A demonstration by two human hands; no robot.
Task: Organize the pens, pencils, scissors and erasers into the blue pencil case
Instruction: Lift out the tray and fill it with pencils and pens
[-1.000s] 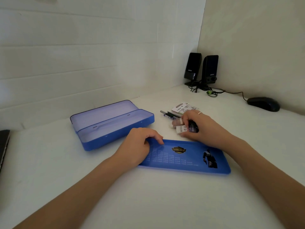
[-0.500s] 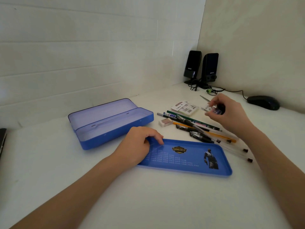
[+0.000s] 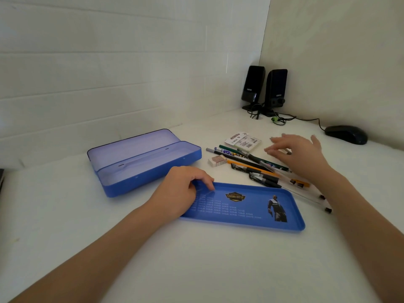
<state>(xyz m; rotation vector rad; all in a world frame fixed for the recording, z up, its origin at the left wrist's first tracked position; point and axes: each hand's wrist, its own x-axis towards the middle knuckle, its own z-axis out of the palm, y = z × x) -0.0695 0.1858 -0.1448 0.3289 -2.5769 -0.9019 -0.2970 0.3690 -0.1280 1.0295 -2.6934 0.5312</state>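
The blue pencil case (image 3: 150,169) lies open and empty at centre left, its lid tipped back. In front of it sits a flat blue printed tray (image 3: 251,215). My left hand (image 3: 181,189) holds the tray's left end, fingers curled over its rim. Several pens and pencils (image 3: 258,169) lie in a loose pile to the right of the case. A small white eraser (image 3: 216,160) lies at the pile's left end, and a white packet (image 3: 242,139) lies behind the pile. My right hand (image 3: 299,154) hovers blurred over the pile's right side, fingers spread and holding nothing I can see.
Two black speakers (image 3: 264,90) with tangled cables stand in the far corner. A black mouse (image 3: 346,134) lies at the far right near the wall. White walls close off the back and right sides. A dark object (image 3: 1,178) shows at the left edge.
My right hand rose off the pile with a small item pinched, then spread open and dropped back over the pens. My left hand stayed on the tray.
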